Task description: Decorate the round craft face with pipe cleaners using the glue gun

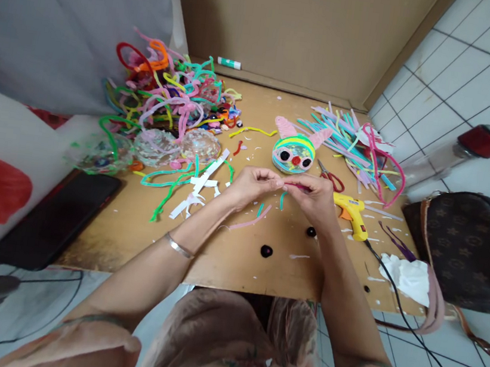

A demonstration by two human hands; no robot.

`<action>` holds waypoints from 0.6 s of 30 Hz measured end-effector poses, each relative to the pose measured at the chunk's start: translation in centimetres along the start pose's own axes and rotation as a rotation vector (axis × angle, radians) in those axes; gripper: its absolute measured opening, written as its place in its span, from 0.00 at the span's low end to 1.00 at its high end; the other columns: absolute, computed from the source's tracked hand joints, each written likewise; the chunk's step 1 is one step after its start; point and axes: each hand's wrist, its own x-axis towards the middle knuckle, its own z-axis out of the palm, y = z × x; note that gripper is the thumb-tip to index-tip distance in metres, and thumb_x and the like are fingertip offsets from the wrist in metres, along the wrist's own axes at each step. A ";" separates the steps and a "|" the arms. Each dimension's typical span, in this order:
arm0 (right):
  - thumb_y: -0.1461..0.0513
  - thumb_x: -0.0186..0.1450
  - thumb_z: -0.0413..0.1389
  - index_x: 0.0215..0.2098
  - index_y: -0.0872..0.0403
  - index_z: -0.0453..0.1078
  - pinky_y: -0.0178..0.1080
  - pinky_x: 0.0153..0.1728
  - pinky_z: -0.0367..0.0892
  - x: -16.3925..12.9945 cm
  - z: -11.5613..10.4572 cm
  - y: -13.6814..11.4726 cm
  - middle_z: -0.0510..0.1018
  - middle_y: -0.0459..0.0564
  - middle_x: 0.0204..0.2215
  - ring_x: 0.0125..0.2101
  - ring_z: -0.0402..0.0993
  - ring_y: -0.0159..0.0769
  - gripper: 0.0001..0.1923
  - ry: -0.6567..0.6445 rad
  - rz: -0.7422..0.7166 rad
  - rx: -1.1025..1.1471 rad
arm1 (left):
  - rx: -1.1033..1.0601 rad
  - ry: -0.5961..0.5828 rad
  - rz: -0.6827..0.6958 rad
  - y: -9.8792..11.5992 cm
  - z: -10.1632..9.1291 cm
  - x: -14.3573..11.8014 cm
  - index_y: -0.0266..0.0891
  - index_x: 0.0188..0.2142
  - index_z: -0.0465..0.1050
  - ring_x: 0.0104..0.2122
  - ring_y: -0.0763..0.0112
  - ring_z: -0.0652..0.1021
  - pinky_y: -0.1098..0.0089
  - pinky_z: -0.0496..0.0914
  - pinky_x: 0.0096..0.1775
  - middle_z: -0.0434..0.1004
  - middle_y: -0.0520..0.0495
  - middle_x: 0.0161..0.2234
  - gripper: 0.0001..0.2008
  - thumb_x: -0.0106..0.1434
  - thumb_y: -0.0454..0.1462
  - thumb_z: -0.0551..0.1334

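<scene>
My left hand [254,188] and my right hand [314,198] meet fingertip to fingertip over the middle of the table. Between them is a short dark-pink pipe cleaner [297,185], pinched at both ends and partly covered by the fingers. Just beyond stands a round animal figure [294,154] wound in coloured pipe cleaner, with pink ears, black eyes and a red nose. Scissors [333,177] with red handles and a yellow glue gun [353,214] lie right of my right hand. Two black round pieces, one a disc [266,251], rest nearer me.
A tangled heap of pipe cleaners [182,109] fills the back left, a straight bundle [341,136] the back right. White paper strips [202,184] and a dark phone [55,216] lie left. The glue gun's cord [397,294] runs past a brown bag [466,249].
</scene>
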 end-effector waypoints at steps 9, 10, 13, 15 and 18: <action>0.60 0.64 0.58 0.38 0.54 0.78 0.37 0.30 0.68 -0.2 0.3 -0.8 0.81 0.49 0.30 0.27 0.72 0.33 0.08 0.122 -0.068 -0.227 | -0.174 0.141 0.036 0.2 1.1 0.1 0.36 0.22 0.77 0.18 0.83 0.58 0.74 0.51 0.23 0.67 0.55 0.17 0.08 0.49 0.37 0.73; 0.61 0.65 0.56 0.36 0.54 0.77 0.37 0.31 0.67 -0.2 0.6 -1.1 0.80 0.49 0.30 0.28 0.73 0.34 0.08 0.144 -0.122 -0.299 | -0.201 0.178 0.020 0.1 1.4 0.1 0.36 0.22 0.76 0.17 0.83 0.57 0.75 0.50 0.22 0.66 0.55 0.16 0.08 0.49 0.36 0.72; 0.63 0.69 0.52 0.31 0.53 0.73 0.38 0.32 0.63 -0.6 1.9 -1.6 0.77 0.49 0.27 0.29 0.71 0.35 0.11 0.204 -0.223 -0.516 | -0.301 0.262 -0.012 0.1 2.3 0.0 0.35 0.20 0.74 0.17 0.84 0.56 0.76 0.49 0.22 0.63 0.56 0.15 0.08 0.50 0.32 0.71; 0.63 0.70 0.49 0.28 0.52 0.71 0.38 0.30 0.59 -1.0 3.0 -1.8 0.74 0.48 0.25 0.27 0.68 0.35 0.14 0.234 -0.223 -0.651 | -0.379 0.290 -0.027 0.3 2.7 -0.2 0.35 0.20 0.72 0.16 0.85 0.55 0.77 0.49 0.21 0.60 0.58 0.14 0.09 0.51 0.31 0.70; 0.63 0.72 0.47 0.28 0.53 0.70 0.38 0.29 0.57 -1.4 4.4 -1.8 0.72 0.48 0.24 0.26 0.66 0.35 0.16 0.276 -0.211 -0.743 | -0.478 0.319 -0.061 0.5 3.1 -0.5 0.35 0.20 0.69 0.15 0.86 0.54 0.78 0.48 0.20 0.56 0.60 0.14 0.11 0.52 0.30 0.70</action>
